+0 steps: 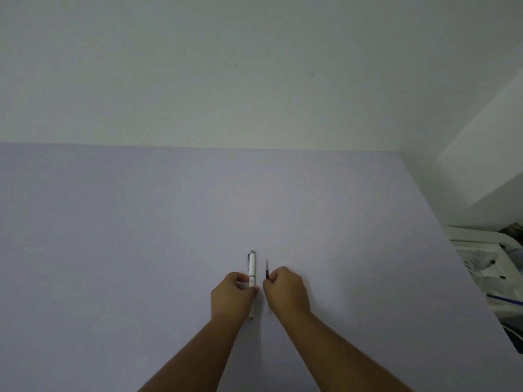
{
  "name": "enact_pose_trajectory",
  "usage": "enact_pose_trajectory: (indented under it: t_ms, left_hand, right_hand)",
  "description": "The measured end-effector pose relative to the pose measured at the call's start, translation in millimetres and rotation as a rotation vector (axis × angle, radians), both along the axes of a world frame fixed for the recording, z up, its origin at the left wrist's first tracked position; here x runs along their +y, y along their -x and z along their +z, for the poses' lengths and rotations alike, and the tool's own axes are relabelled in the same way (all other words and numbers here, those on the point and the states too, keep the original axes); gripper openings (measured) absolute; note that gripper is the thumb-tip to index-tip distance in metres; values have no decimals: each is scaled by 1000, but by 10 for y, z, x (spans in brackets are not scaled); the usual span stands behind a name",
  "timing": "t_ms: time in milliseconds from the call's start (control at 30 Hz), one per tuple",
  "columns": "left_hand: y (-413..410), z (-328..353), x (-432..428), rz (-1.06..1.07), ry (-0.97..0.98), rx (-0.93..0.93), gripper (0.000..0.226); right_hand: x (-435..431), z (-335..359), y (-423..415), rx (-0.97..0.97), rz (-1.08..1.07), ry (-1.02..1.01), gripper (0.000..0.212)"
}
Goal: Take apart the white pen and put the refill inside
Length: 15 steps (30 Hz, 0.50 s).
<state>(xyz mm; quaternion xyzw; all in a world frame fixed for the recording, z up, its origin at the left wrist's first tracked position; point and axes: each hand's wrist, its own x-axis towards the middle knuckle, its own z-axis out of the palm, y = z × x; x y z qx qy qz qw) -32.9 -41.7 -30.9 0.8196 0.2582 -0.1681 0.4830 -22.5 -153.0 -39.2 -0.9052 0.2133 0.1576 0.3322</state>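
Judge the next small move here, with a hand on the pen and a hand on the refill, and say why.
Probably lift the white pen with the left hand so both hands can unscrew its barrel. It still looks assembled, lying on the table, and the refill pinched by the right hand has no opening to enter yet.

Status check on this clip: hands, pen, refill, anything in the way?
Left hand closed on white pen. Right hand pinching thin dark refill. Pen looks whole, both low over table. Nothing in the way.
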Motion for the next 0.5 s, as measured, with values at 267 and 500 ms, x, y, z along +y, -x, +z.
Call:
enact_pose_trajectory:
  t_ms: [267,500]
  left_hand:
    - [13,17,5,-25,-25,-10,27]
    - [28,67,62,-37,-49,-11,33]
  right_hand:
    - [3,-27,14,-21,-10,-22,20]
    - [-23,24,43,-47,-39,-30,25]
